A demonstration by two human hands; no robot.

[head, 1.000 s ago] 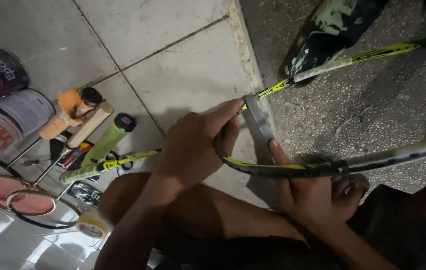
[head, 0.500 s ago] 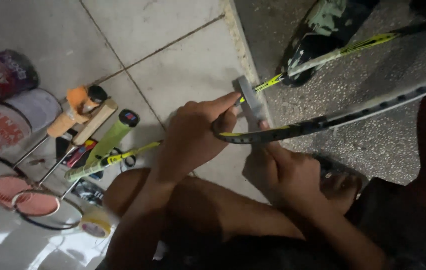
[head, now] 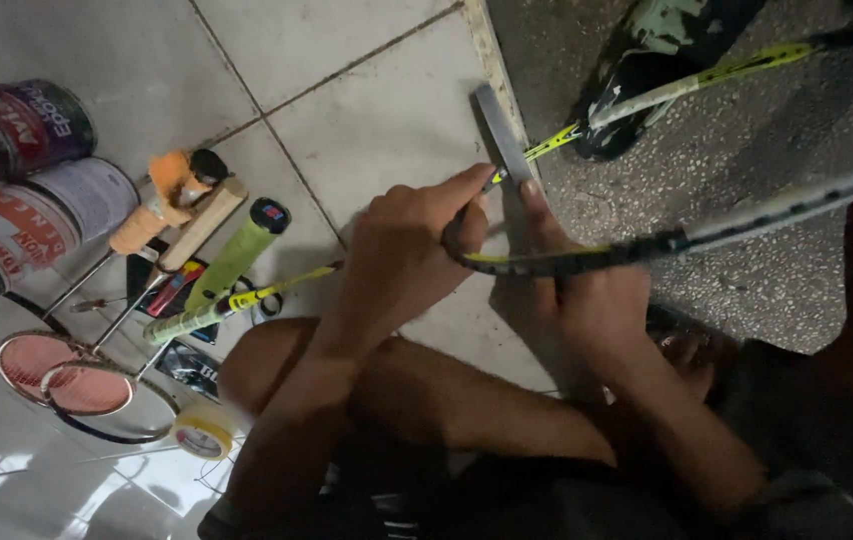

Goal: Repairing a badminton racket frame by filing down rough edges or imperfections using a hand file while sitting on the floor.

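A: Where's the racket frame [head: 586, 255]?
B: Mid-picture, held over the edge where the tiled floor [head: 366, 110] meets rough pavement [head: 746, 170]. The dark rim curves between both hands and runs off to the right.
A: Hands?
B: Left hand [head: 401, 255] is closed around the frame's rounded end, forefinger stretched toward a grey strip [head: 501, 130] that sticks up just above. Right hand [head: 586, 300] grips the rim from below, fingers pointing up by the strip's lower end. Can't tell which hand pinches the strip.
A: Around it?
B: A yellow racket shaft [head: 686, 85] lies on the pavement across a dark bag [head: 646, 60]. To the left: two tins [head: 26, 200] on their sides, loose racket handles [head: 196, 230], small rackets [head: 76, 380], a tape roll [head: 203, 430].
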